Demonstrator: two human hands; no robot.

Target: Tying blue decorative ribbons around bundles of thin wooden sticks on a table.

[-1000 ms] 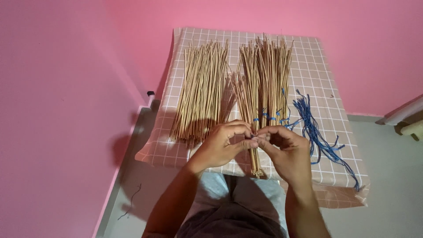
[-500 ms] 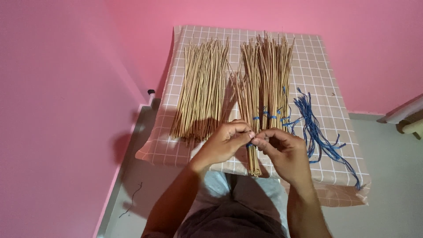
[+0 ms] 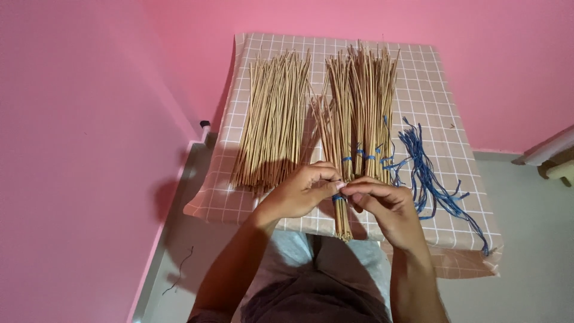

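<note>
Little has moved since the earlier frames: both hands stay at the same small bundle, the fingers only drawn slightly closer around its blue tie.

Left hand (image 3: 299,194): grip narrow, thumb and forefinger pinched onto the small bundle of thin sticks (image 3: 336,179) at the tie. Right hand (image 3: 382,206): grip likewise narrow, fingertips pinching the blue tie (image 3: 338,197) from the opposite side. Fingertips of the two hands meet at that point, touching or nearly so.

Held bundle: lying lengthwise over the near edge of the table (image 3: 442,107), its cut ends projecting past the edge toward the person, its loose tips fanning away from the person.

Adjacent items: a group of tied bundles (image 3: 365,101) lies just beyond and to the right of the held one, each bound with a blue band. A loose pile of untied sticks (image 3: 272,122) lies to the left, apart from the tied group. A heap of blue strings (image 3: 424,170) lies on the right part of the table, near the right hand.

Table surface: covered with a checked beige cloth. Pink walls (image 3: 89,119) stand to the left and behind.
</note>
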